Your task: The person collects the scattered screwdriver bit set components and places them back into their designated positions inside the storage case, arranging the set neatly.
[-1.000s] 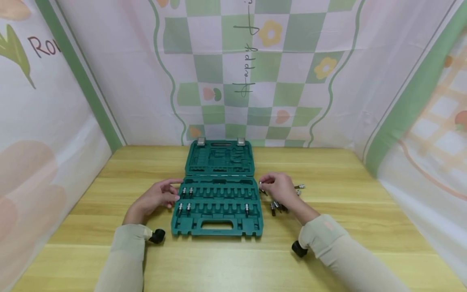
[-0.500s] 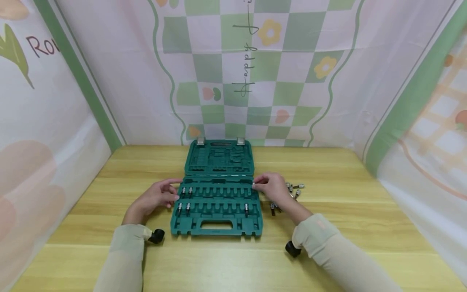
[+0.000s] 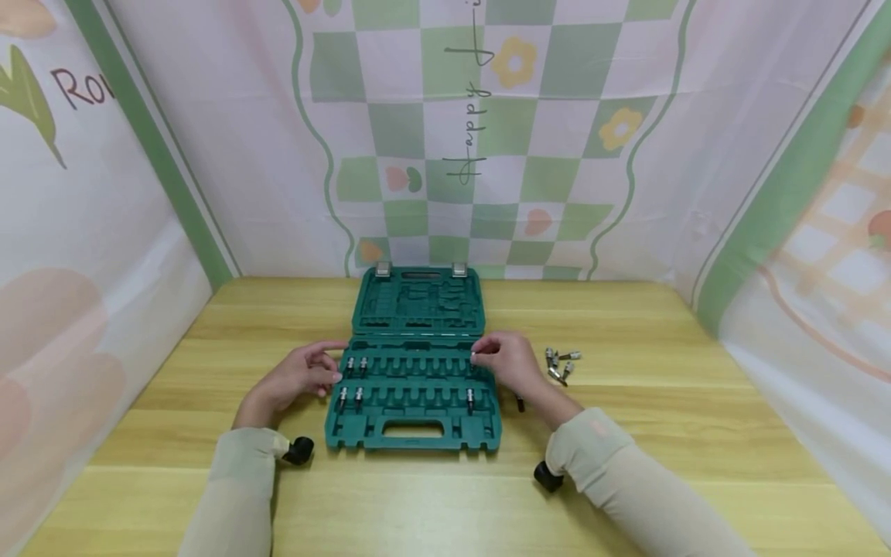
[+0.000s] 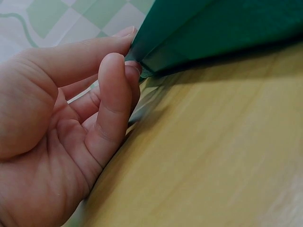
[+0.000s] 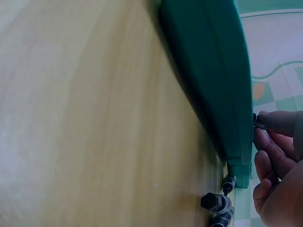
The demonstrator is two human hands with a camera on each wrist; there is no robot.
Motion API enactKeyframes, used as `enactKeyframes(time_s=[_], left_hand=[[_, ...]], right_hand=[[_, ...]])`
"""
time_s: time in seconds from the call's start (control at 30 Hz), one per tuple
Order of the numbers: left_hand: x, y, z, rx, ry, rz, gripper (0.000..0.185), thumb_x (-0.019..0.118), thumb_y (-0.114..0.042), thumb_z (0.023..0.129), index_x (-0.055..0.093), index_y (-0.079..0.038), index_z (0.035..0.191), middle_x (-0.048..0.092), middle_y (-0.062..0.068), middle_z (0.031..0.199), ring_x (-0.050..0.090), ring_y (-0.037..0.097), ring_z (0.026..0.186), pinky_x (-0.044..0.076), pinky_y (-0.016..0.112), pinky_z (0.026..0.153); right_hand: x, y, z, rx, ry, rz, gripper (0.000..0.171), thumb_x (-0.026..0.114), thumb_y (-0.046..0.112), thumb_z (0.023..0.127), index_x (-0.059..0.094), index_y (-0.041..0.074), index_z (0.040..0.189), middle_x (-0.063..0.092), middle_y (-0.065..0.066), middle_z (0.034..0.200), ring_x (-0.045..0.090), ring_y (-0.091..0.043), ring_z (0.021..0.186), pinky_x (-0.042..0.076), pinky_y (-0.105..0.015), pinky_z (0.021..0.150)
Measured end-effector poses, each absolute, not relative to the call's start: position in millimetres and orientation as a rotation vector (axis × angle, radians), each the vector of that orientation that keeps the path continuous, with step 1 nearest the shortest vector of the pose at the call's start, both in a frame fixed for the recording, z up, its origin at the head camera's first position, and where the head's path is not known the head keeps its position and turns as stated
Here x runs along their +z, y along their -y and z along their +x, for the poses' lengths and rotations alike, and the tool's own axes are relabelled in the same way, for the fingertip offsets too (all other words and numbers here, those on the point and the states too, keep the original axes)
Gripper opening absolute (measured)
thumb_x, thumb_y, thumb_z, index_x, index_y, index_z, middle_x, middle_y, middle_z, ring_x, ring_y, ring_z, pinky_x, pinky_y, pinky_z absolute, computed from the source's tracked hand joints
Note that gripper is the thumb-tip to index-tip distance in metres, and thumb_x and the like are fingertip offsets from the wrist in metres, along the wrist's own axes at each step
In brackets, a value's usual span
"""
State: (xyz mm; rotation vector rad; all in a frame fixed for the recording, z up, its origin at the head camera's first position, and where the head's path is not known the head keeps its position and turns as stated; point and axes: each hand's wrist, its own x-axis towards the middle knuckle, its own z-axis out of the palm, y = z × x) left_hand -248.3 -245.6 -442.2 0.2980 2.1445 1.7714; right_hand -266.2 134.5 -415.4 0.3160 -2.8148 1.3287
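Observation:
A green tool case (image 3: 414, 445) lies open on the wooden table, its lid (image 3: 418, 302) folded back. Several silver bit sockets (image 3: 356, 363) stand in its slots at the left, and one (image 3: 470, 398) at the lower right. My left hand (image 3: 332, 371) rests at the case's left edge; in the left wrist view its thumb and fingers (image 4: 124, 56) pinch the case's rim (image 4: 213, 28). My right hand (image 3: 480, 358) pinches a small bit socket (image 3: 475, 357) over the right end of the upper row. The right wrist view shows its fingertips (image 5: 279, 122) above the case's wall (image 5: 213, 71).
Loose bit sockets (image 3: 560, 362) lie on the table to the right of the case, also seen as loose bits (image 5: 218, 204) by the case's corner. Printed cloth walls (image 3: 445, 139) close in the back and both sides. Bare wood (image 3: 445, 503) stretches in front.
My right hand has carried a bit socket left from the loose pile to above the case's upper row. The left hand has stayed at the case's edge.

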Motion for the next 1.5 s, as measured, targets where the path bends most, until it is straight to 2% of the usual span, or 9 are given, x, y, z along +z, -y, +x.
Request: enactKeyframes(time_s=[0.47, 0.7, 1.5], left_hand=[[-441.5, 246.4, -248.4, 1.766, -2.149, 0.312, 0.062, 0.065, -0.002, 0.091, 0.037, -0.003, 0.147, 0.057, 0.013, 0.096, 0.058, 0.020, 0.075, 0.055, 0.030, 0.063], [-441.1, 244.1, -250.3, 1.762, -2.151, 0.281, 0.060, 0.063, 0.000, 0.092, 0.041, -0.007, 0.147, 0.057, 0.014, 0.097, 0.058, 0.022, 0.075, 0.055, 0.031, 0.063], [-444.4, 246.8, -247.7, 1.746, -2.166, 0.303, 0.061, 0.064, -0.002, 0.092, 0.039, -0.005, 0.147, 0.058, 0.016, 0.097, 0.058, 0.023, 0.075, 0.055, 0.032, 0.064]], right_hand=[[-417.1, -130.2, -268.3, 1.255, 2.871, 0.363, 0.004, 0.075, 0.007, 0.085, 0.074, 0.005, 0.088, 0.069, 0.000, 0.084, 0.062, -0.016, 0.076, 0.053, -0.033, 0.067], [-414.8, -131.5, -270.0, 1.276, 2.904, 0.342, 0.004, 0.073, 0.005, 0.086, 0.075, 0.005, 0.089, 0.069, -0.001, 0.086, 0.063, -0.017, 0.078, 0.053, -0.034, 0.069], [-408.6, -125.1, -269.4, 1.214, 2.971, 0.326, 0.004, 0.074, 0.006, 0.086, 0.072, 0.006, 0.082, 0.065, -0.001, 0.082, 0.058, -0.018, 0.076, 0.050, -0.033, 0.066]])
